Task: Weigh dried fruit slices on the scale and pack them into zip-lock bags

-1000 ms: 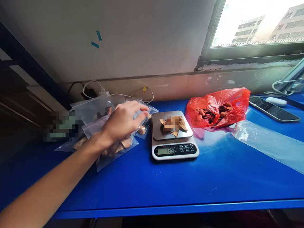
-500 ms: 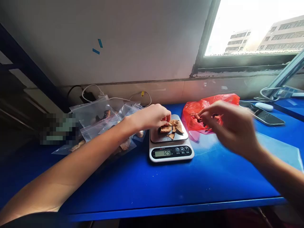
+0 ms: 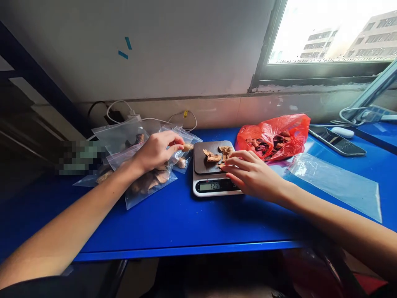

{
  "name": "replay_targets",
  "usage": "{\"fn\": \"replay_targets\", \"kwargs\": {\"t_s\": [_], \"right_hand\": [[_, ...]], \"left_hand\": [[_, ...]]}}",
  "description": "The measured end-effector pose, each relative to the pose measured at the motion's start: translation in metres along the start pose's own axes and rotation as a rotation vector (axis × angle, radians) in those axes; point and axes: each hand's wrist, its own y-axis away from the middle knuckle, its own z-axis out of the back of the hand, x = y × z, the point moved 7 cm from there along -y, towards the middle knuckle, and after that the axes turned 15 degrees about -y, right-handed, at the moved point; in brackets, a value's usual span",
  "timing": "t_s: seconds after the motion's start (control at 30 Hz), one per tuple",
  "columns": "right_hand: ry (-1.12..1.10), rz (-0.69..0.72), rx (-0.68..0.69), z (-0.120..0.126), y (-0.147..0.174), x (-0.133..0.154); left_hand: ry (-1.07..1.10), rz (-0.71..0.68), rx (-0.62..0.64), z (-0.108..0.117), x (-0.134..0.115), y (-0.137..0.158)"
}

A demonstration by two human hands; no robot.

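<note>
Slices (image 3: 212, 157) on scale (image 3: 200, 166), just L of R grip (image 3: 252, 174), fingers apart, now over from red bag (image 3: 291, 123). L grip (image 3: 159, 151) back over filled bags (image 3: 120, 136), can't tell if pinching, so only R's at scale.

One left hand (image 3: 159, 150), one right hand (image 3: 259, 177), one scale (image 3: 202, 166) bearing at least three dried pieces (image 3: 212, 157), one red bag (image 3: 290, 125) and, near the back edge, one phone (image 3: 338, 140) share one table (image 3: 155, 231).

Head cam looks fwd/down, fairly close, over hands (image 3: 256, 176) & tbl (image 3: 186, 223).
</note>
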Motion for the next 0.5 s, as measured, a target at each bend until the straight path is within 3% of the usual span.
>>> {"fn": "replay_targets", "kwargs": {"t_s": [0.1,0.2,0.37,0.5], "right_hand": [[-0.026,0.037,-0.018,-0.002,0.001,-0.002],[-0.054,0.046,-0.034,0.000,0.000,0.000],[-0.449,-0.094,-0.176,0.025,-0.014,0.008],[-0.666,-0.131,-0.169,0.032,-0.033,0.019]], "left_hand": [[0.111,0.057,0.017,-0.005,0.008,0.011],[0.254,0.160,-0.043,0.003,0.005,0.011],[0.596,0.236,-0.019,0.012,-0.034,0.019],[0.750,0.250,0.033,0.007,-0.062,0.027]]}}
